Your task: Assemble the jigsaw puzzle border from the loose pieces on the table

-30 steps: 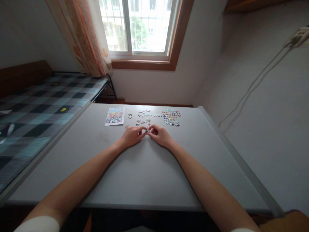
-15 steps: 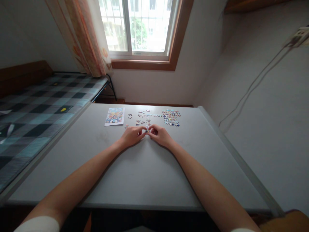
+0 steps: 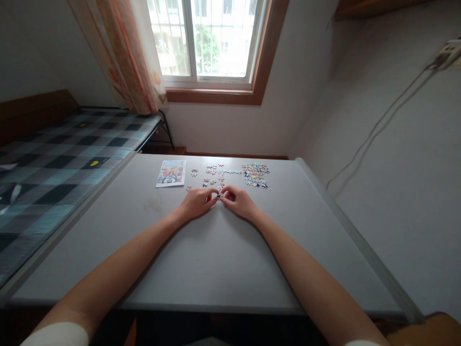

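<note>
I had the two hands drawn together near the far side of the gray table, fingertips almost meeting. The left hand and the right hand were each curled with thumb and forefinger pinched on a small puzzle piece, gripping it from opposite sides. That piece sat at the near end of an upright strip of joined pieces; from my distance I couldn't tell whether it was locked in or only touching. At its far end the strip turned a corner into a pale blue row, which ran right toward a heaped pile of pieces.

To the left of the strip I could see loose pieces in small groups, with a separate pair farther left and a single piece just beyond the left hand. Left of those lay a printed picture sheet, flat on the table. Beyond the table's left edge I saw a bed with a checked cover.
</note>
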Demonstrator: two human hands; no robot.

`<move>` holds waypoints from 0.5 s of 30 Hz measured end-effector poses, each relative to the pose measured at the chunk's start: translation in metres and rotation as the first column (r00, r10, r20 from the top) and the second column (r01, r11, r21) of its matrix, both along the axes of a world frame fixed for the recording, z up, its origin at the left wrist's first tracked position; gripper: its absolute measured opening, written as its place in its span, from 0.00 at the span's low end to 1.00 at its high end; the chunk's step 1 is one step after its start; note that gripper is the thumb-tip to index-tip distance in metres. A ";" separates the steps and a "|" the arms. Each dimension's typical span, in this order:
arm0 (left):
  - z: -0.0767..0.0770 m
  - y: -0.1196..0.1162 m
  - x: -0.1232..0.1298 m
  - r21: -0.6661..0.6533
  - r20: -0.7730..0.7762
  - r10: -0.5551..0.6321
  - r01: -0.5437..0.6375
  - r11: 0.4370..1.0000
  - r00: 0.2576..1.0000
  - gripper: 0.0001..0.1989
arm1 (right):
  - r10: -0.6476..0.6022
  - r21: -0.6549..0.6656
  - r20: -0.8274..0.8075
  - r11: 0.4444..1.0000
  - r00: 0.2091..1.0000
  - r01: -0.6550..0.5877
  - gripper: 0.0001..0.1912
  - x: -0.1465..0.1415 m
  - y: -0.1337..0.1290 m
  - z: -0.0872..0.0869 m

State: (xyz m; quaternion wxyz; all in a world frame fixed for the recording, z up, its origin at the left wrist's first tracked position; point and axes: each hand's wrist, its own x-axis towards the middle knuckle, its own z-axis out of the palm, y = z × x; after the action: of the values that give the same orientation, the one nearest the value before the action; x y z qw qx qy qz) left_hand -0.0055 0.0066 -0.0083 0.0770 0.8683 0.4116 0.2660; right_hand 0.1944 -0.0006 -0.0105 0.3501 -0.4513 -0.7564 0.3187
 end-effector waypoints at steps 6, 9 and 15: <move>0.000 0.000 0.000 -0.006 -0.011 0.011 -0.011 1.000 1.000 0.11 | 0.004 0.002 -0.002 1.000 1.000 -0.004 0.09 0.000 0.000 0.000; -0.001 0.000 0.000 -0.001 -0.007 0.010 -0.010 1.000 1.000 0.11 | 0.002 0.008 0.005 1.000 1.000 -0.002 0.09 0.000 0.000 0.000; -0.001 0.000 0.000 0.000 -0.010 0.004 -0.004 1.000 1.000 0.11 | 0.002 0.015 0.005 1.000 1.000 -0.002 0.09 0.000 0.001 -0.001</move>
State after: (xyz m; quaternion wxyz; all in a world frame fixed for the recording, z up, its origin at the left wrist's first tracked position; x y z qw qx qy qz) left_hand -0.0057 0.0070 -0.0090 0.0745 0.8687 0.4139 0.2618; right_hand 0.1942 0.0000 -0.0112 0.3514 -0.4486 -0.7601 0.3124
